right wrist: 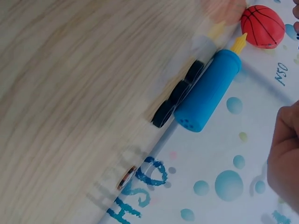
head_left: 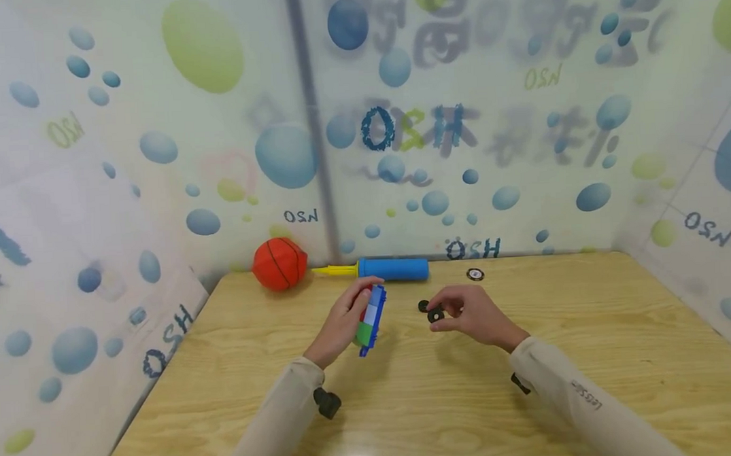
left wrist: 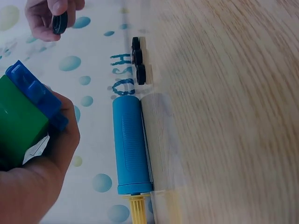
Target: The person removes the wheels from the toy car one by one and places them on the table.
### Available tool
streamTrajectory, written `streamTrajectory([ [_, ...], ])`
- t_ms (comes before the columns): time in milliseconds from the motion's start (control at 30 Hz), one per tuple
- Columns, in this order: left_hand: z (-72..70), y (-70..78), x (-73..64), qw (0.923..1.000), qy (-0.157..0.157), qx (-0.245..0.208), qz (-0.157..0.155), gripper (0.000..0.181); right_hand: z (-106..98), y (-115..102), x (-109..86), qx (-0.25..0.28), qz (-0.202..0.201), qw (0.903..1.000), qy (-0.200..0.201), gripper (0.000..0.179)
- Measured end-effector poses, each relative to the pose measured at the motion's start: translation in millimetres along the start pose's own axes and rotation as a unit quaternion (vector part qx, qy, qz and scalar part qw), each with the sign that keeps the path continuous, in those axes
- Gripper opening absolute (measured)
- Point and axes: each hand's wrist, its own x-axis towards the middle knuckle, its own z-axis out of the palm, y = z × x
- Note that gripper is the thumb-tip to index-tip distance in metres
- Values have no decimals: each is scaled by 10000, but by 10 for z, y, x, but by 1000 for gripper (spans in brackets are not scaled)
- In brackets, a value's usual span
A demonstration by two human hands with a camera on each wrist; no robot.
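Note:
My left hand [head_left: 343, 319] grips a block-built toy [head_left: 371, 314] with a blue base and green, white and red parts, tilted up off the table. Its green side [left wrist: 21, 119] fills the left edge of the left wrist view. To the right, my right hand [head_left: 476, 315] pinches a small black wheel [head_left: 435, 315] between thumb and fingers, apart from the toy. In the left wrist view that wheel [left wrist: 59, 23] shows edge-on. Three more black wheels [right wrist: 179, 92] stand in a row on the table; the head view mostly hides them behind the right hand.
A blue hand pump [head_left: 394, 269] with a yellow nozzle lies along the back edge of the wooden table [head_left: 374, 418]. Left of it sits a red ball [head_left: 279, 264] with black lines. A round chip [head_left: 475, 274] lies back right. Patterned curtains [head_left: 397, 118] enclose the table.

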Motion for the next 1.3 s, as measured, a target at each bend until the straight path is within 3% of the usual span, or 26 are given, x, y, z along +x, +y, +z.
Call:
streamTrajectory([
  [200,-18,-28,22,9999,11,88,-107,33,-74,89,-23,-202,205,9995,-116,25],
  [467,-19,-17,30,10000,-52,11,-73,33,-207,178,-48,-861,-36,9963,-37,25],
  [667,-23,-11,31,9999,-120,47,-82,33,-311,241,-52,-1329,54,9909,-190,25],
  [1067,-64,-55,-2,9947,-810,-483,-411,38,-418,471,-14,-1734,450,9825,-506,22],
  [1300,-76,-52,-17,9918,-1011,-690,-360,38,-403,643,43,-1941,653,9763,-701,21],
])
